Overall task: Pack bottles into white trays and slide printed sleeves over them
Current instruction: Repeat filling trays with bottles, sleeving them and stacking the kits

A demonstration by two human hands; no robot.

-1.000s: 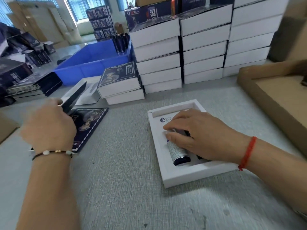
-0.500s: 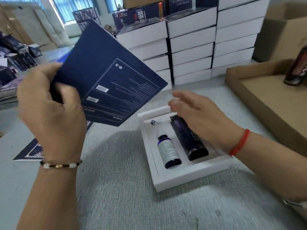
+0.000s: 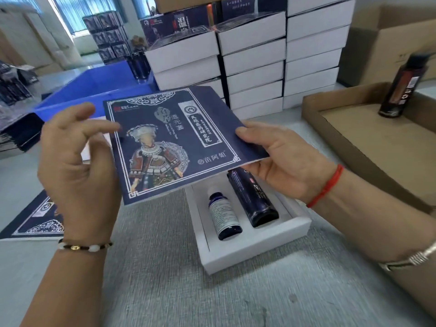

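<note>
A single wide-angle camera sat on the person's head, looking forward and down over a grey table (image 3: 165, 267). It was close to the work: both forearms entered from the bottom edge, and the printed sleeve (image 3: 174, 142) filled the middle of the frame. Stacked white boxes (image 3: 254, 67) closed off the far side. No second view was given.

Bare forearms, no sleeves. Left hand (image 3: 77, 161): dark bead bracelet (image 3: 85, 247) with white stones, one gold bead. Right hand (image 3: 280, 161): red string bracelet (image 3: 326, 188); silver bangle (image 3: 410, 258) further up the forearm.
</note>
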